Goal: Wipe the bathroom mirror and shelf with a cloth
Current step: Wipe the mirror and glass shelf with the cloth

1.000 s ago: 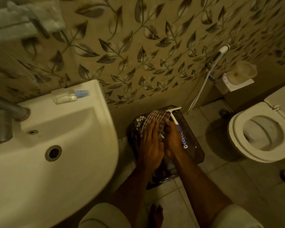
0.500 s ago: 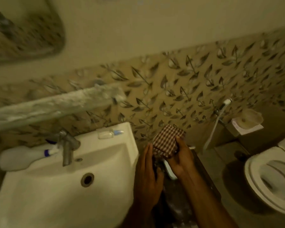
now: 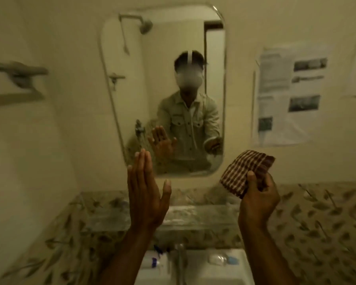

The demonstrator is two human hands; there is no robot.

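Note:
A tall wall mirror (image 3: 132,89) with rounded corners hangs straight ahead and reflects a person. Below it runs a glass shelf (image 3: 197,217) against the leaf-patterned tiles. My right hand (image 3: 259,200) is raised at the mirror's lower right corner and grips a folded brown-and-white checked cloth (image 3: 245,171). The cloth is held just off the wall, apart from the mirror glass. My left hand (image 3: 146,194) is lifted flat, fingers together and thumb out, in front of the mirror's lower edge and holds nothing.
A white sink (image 3: 195,270) with a metal tap (image 3: 179,258) lies below the shelf, with a small bottle (image 3: 222,261) on its rim. Printed sheets (image 3: 286,95) hang right of the mirror. A towel rail (image 3: 19,73) juts from the left wall.
My view swung up from the floor and sink to the mirror. My right hand lifted the checked cloth from the dark tray on the floor to mirror height; my left hand rose flat.

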